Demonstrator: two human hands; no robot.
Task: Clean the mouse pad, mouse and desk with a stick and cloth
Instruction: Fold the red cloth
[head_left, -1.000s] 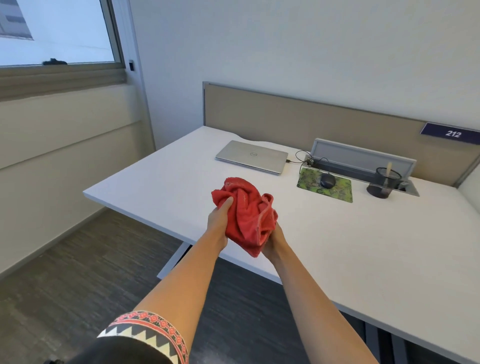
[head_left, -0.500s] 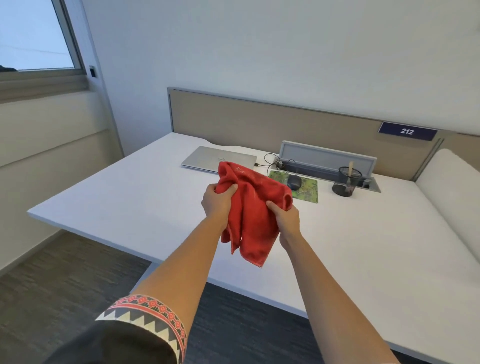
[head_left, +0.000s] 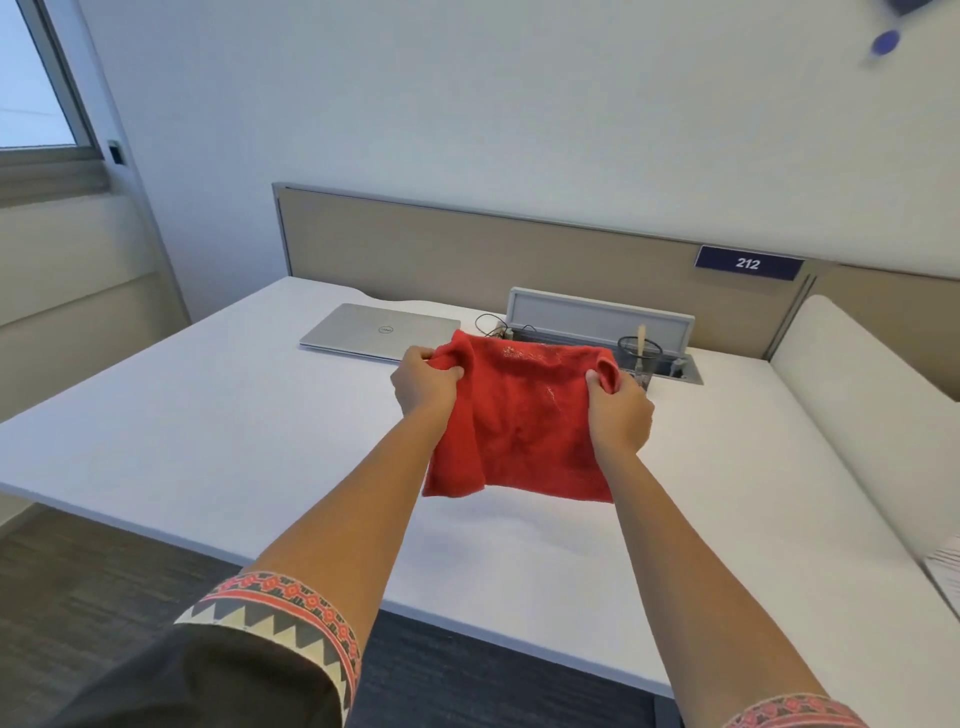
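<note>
A red cloth hangs spread out above the white desk. My left hand grips its upper left corner and my right hand grips its upper right corner. A pale wooden stick stands upright in a black mesh cup just behind my right hand. The cloth hides the mouse pad and the mouse.
A shut silver laptop lies at the back left of the desk, with black cables beside it. A grey cable box runs along the beige divider panel. Another white desk adjoins on the right.
The cloth was bunched between both hands; it now hangs spread wide, with my hands pulled apart to its top corners. I have come closer to the desk, and the cloth now covers the mouse pad.
</note>
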